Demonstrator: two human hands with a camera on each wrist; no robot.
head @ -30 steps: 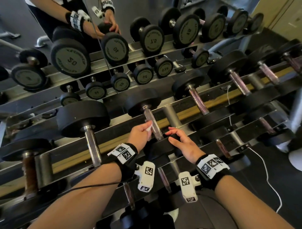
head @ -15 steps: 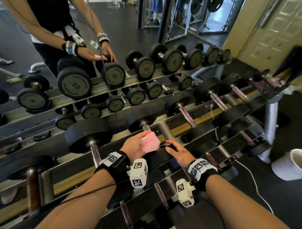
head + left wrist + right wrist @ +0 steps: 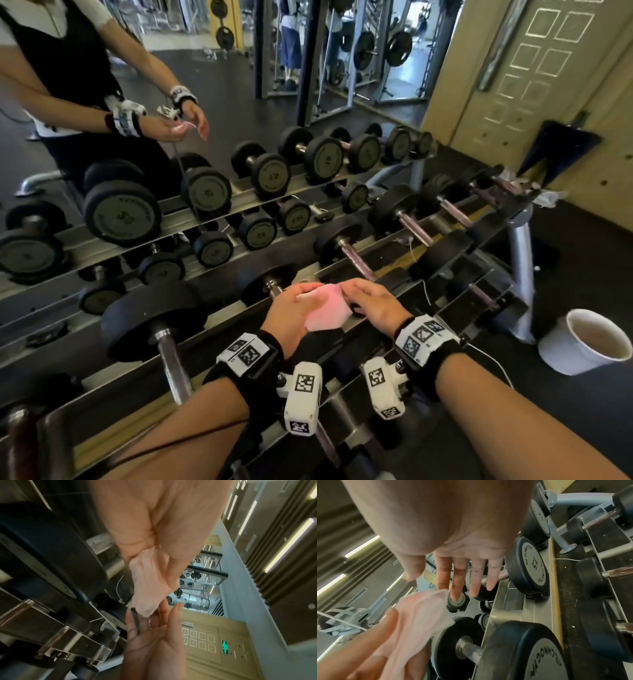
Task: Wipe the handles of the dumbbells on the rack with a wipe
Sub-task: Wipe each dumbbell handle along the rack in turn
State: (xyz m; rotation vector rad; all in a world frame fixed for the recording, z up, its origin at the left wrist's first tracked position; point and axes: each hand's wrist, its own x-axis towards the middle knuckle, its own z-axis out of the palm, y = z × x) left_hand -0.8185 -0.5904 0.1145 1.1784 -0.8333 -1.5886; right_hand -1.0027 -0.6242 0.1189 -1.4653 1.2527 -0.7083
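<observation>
- A wall mirror (image 3: pixel 205 85) rises behind the rack, reflecting a dark gym floor and far weight machines (image 3: pixel 376 51).
- A yellow-beige panelled door (image 3: pixel 534 68) stands on the right.
- A dark rubber floor (image 3: pixel 589 274) spreads to the right.
- A white bucket (image 3: pixel 582 346) sits on it, near right.
- Long ceiling light strips (image 3: pixel 289 543) glow between dark slatted panels.
- A green exit sign (image 3: pixel 225 647) is lit above the door.

Matt black rubber dumbbell heads (image 3: pixel 154 317), shiny metal handles (image 3: pixel 173 368), and a soft pink cloth-like wipe (image 3: pixel 325 308).
</observation>
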